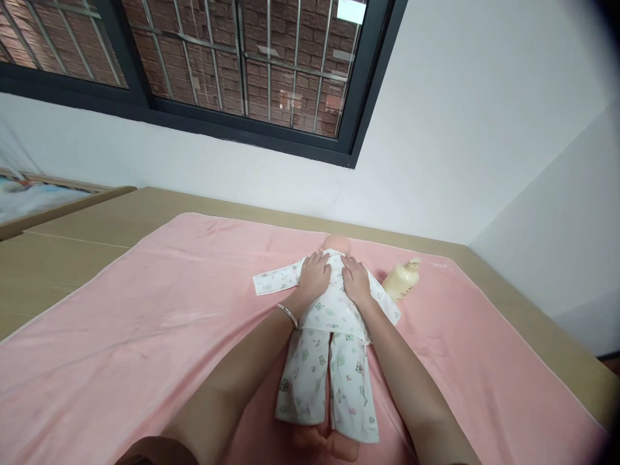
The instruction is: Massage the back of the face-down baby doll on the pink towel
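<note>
A baby doll [338, 310] in a white printed top and trousers lies stretched out on a pink blanket [203, 278]. Its bald head points toward the wall and its bare feet toward me; I cannot tell whether it lies face up. My left hand [315, 274], with a silver bangle at the wrist, rests flat on the left side of the doll's upper body. On the other side, my right hand [356, 279] lies flat too, fingers extended. One sleeve reaches out to the left, while the other angles down to the right. Just beyond that right sleeve is a baby bottle [402, 279] with cream-coloured contents, lying tilted.
Under the blanket is a tan padded surface [72, 258] whose far edge meets a white wall [416, 161]. A dark-framed window [252, 132] with metal bars is above. At the far left, a raised edge [68, 210] borders another area.
</note>
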Motion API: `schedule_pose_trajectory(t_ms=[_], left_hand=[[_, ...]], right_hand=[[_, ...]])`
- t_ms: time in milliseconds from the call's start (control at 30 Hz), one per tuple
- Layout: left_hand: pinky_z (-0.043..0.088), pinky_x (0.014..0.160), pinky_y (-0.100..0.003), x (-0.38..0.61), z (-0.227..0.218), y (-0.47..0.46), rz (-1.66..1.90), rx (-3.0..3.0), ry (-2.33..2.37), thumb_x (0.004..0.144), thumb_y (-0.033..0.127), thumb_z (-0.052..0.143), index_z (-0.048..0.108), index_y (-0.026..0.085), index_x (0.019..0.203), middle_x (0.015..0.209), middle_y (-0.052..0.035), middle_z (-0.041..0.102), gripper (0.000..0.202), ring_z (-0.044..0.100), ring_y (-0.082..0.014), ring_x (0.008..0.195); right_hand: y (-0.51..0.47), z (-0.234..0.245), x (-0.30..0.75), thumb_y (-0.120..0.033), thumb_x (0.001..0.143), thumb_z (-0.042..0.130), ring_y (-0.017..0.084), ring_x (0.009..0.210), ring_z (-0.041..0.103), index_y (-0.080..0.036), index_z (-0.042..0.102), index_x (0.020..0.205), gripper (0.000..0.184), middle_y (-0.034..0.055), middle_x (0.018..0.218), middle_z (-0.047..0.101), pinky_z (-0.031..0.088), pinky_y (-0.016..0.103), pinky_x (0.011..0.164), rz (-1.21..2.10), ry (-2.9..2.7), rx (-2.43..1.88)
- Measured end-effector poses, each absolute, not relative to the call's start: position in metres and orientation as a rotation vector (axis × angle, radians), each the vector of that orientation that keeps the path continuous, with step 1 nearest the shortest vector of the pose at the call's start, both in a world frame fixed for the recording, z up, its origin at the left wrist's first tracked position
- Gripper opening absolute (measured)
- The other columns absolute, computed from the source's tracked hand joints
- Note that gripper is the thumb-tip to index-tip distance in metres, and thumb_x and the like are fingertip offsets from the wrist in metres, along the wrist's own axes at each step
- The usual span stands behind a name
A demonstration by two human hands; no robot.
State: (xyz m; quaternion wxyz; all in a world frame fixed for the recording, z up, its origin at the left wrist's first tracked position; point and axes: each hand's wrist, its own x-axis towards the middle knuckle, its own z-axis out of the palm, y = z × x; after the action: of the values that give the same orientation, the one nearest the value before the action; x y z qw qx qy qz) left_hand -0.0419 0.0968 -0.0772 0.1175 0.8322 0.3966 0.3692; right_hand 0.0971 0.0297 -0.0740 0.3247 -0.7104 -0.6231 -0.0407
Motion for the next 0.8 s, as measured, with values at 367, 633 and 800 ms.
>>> schedule_pose_trajectory(t_ms=[367, 633, 800], left_hand=[[0.044, 0.104, -0.041, -0.046, -0.074, 0.087, 1.225, 2.295, 1.195, 0.082, 0.014, 0.049, 0.07, 0.019, 0.109, 0.117, -0.0075, 0.071, 0.035, 0.06, -0.0243, 0.112], [0.036, 0.113, -0.046, -0.04, -0.08, 0.098, 1.089, 2.305, 1.242, 0.087, 0.021, 0.049, 0.065, 0.018, 0.122, 0.134, -0.0106, 0.062, 0.038, 0.052, -0.027, 0.127], [0.038, 0.112, -0.044, -0.041, -0.078, 0.097, 1.098, 2.306, 1.235, 0.089, 0.021, 0.048, 0.067, 0.02, 0.119, 0.129, -0.009, 0.065, 0.035, 0.055, -0.0254, 0.124]], right_hand=[[0.022, -0.075, 0.092, -0.016, 0.08, 0.041, 0.022, 0.127, 0.056, -0.018, 0.07, 0.12, 0.048, 0.0066, 0.13, 0.066, 0.038, 0.04, 0.114, -0.177, -1.541, -1.734], [0.032, -0.075, 0.097, -0.021, 0.089, 0.039, 0.029, 0.137, 0.045, -0.015, 0.056, 0.137, 0.051, 0.01, 0.143, 0.055, 0.029, 0.049, 0.117, -0.09, -1.554, -1.894], [0.032, -0.076, 0.097, -0.023, 0.092, 0.037, 0.026, 0.138, 0.044, -0.017, 0.059, 0.134, 0.047, 0.0086, 0.143, 0.055, 0.029, 0.049, 0.118, -0.055, -1.538, -1.88]])
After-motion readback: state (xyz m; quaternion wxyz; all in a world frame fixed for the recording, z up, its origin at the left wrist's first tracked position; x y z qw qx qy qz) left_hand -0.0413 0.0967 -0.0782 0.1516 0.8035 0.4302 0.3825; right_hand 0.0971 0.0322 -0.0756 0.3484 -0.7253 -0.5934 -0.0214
